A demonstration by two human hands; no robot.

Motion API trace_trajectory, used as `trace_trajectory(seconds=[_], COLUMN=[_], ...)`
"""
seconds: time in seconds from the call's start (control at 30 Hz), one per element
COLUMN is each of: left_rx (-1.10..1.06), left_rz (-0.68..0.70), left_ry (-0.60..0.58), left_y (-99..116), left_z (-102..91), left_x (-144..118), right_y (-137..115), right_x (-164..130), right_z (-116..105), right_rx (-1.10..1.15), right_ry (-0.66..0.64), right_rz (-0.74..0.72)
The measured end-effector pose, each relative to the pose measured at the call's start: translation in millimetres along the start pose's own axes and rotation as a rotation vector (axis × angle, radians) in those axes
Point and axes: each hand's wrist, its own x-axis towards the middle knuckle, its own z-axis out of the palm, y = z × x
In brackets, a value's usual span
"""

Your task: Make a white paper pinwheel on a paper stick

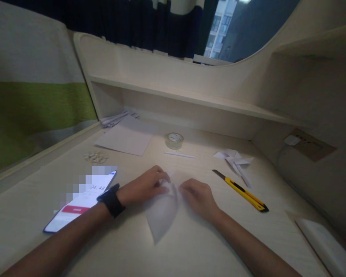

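Observation:
A folded sheet of white paper (162,215) lies between my hands, one pointed corner toward me and its upper part slightly blurred. My left hand (151,186), with a black watch on the wrist, grips the paper's upper left side between thumb and fingers. At the paper's right edge, my right hand (198,196) has its fingers curled together; whether they pinch the edge is unclear. Just beyond my hands lies a thin rolled paper stick (179,154). Farther right, a finished paper pinwheel (235,159) rests on the desk.
A yellow utility knife (245,194), blade out, lies right of my hands. A tape roll (174,141) sits behind the stick. Paper sheets (128,134) and small pale scraps (95,157) are at left, near a lit phone (83,202). A white box-like object (324,242) is at right.

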Motion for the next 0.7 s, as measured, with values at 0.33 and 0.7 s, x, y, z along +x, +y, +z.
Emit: trace_trajectory(seconds=[0.33, 0.7], left_rx=[-0.064, -0.024], left_rz=[0.006, 0.073], left_ry=[-0.07, -0.252], left_y=[10.3, 10.5], left_z=[-7.9, -20.9], left_x=[-2.1, 6.1], right_y=[-12.4, -20.5], right_x=[-1.1, -6.9], right_z=[-1.3, -0.2], right_rx=[0.047, -0.003], right_ry=[0.015, -0.013], right_rz=[-0.031, -0.245])
